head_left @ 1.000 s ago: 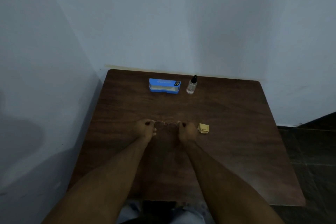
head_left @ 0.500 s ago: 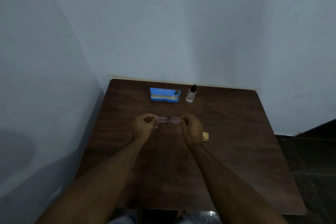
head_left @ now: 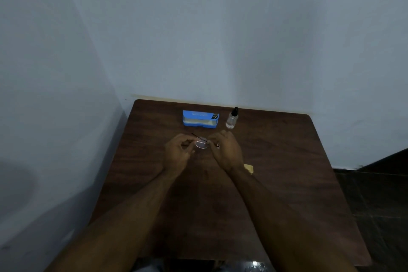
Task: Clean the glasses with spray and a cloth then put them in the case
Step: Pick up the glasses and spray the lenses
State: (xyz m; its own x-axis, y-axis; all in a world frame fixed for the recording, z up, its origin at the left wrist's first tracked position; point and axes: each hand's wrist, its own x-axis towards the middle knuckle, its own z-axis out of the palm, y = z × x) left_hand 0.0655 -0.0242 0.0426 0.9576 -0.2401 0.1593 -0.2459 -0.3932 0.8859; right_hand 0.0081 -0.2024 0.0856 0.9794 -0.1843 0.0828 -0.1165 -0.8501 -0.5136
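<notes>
Print on blue case (head_left: 200,118) unreadable.

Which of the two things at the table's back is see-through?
The small clear bottle with black cap; the blue rectangular case left of it is opaque.

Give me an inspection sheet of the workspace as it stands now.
Surface: dark wooden table, set in a wall corner.
Job's things: glasses between both hands; blue case and spray bottle side by side at the far edge; cloth partly hidden by the right wrist.
Clutter: nothing seen.
Hands: left hand and right hand each pinch one side of the glasses.
Cables: nothing seen.
Surroundings: pale walls; dark floor at right.
</notes>
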